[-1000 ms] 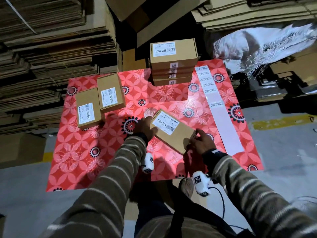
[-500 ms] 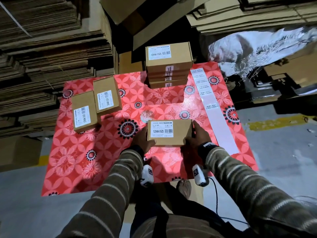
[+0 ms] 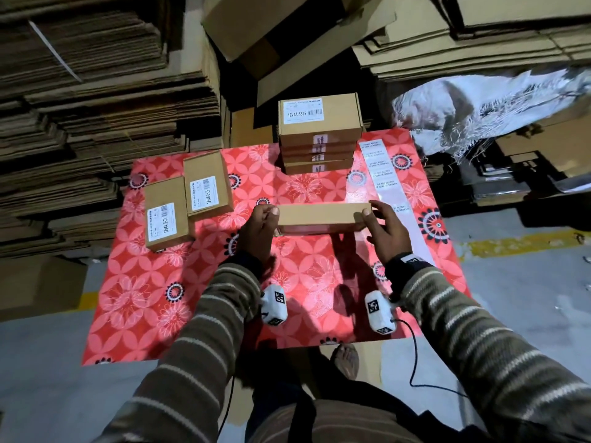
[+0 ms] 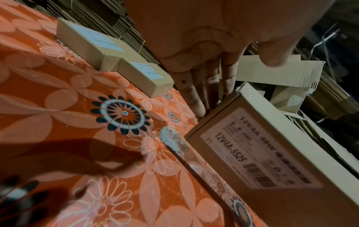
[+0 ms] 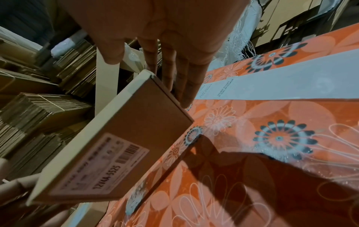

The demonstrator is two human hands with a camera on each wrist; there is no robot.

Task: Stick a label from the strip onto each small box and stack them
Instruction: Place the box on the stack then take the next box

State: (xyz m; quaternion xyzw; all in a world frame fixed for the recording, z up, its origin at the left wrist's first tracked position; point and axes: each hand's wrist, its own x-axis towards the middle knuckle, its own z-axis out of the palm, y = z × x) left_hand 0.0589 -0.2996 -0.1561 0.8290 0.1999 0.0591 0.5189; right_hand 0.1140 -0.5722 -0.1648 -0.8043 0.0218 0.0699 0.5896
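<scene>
Since half a second ago the small brown cardboard box [image 3: 323, 215] has been tipped up: its white printed label, then facing the head camera, now faces the person, and a plain narrow side of the box shows on top. The head camera has shifted a little as well.

The box stands on one long edge over the middle of the red flowered sheet [image 3: 198, 282]; whether that edge touches the sheet cannot be told. Its long axis runs left to right across the person. In the wrist views the label [image 4: 258, 155] reads 12V4A-5525, lengthwise along the box.

The left hand [image 3: 256, 231] holds the box's left end, thumb on the top edge, fingers [image 4: 194, 98] stretched down the far face. The right hand [image 3: 383, 228] holds the right end the same way, thumb on top, fingers [image 5: 186, 79] nearly straight behind the end.

At the far edge of the sheet stands a stack of four like boxes [image 3: 319, 135], labelled on top. Two more labelled boxes [image 3: 187, 199] lie flat at the left, touching each other. The long white label strip [image 3: 387, 183] lies at the right, just beside the right hand, small printed labels on its far part.

The sheet covers a low surface on a grey floor with a yellow line [image 3: 518, 244]. Flattened corrugated cardboard [image 3: 96, 107] is piled all around; a crumpled silvery-white wrap [image 3: 492, 100] lies at the far right.
</scene>
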